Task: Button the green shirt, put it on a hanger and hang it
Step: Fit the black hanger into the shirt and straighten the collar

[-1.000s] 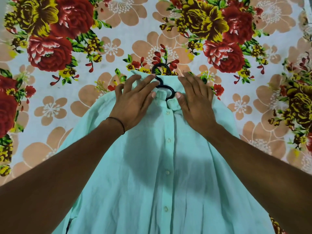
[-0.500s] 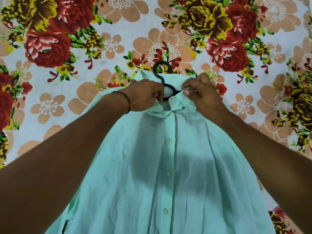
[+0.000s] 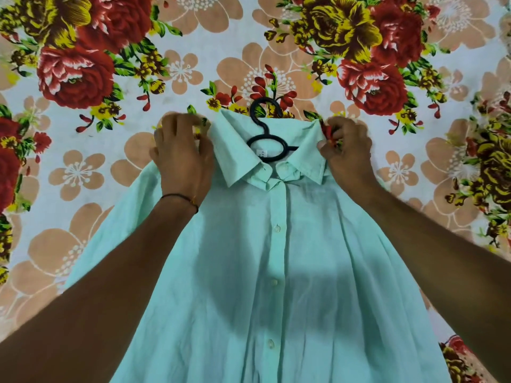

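Bright, even light; soft shadow on shirt (image 3: 276, 286); wide-angle bowing at edges; left hand (image 3: 182, 156) slightly blurred

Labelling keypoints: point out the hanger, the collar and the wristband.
hanger (image 3: 262, 125): head view, on its stem below the hook.
collar (image 3: 237, 150): head view, on its left flap.
wristband (image 3: 179, 195): head view, on thread across the wrist.

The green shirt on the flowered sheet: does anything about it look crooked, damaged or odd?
Only small things. The hook of the black hanger leans a little sideways where it pokes out of the collar, and the green shirt is creased down its front. No damage shows.
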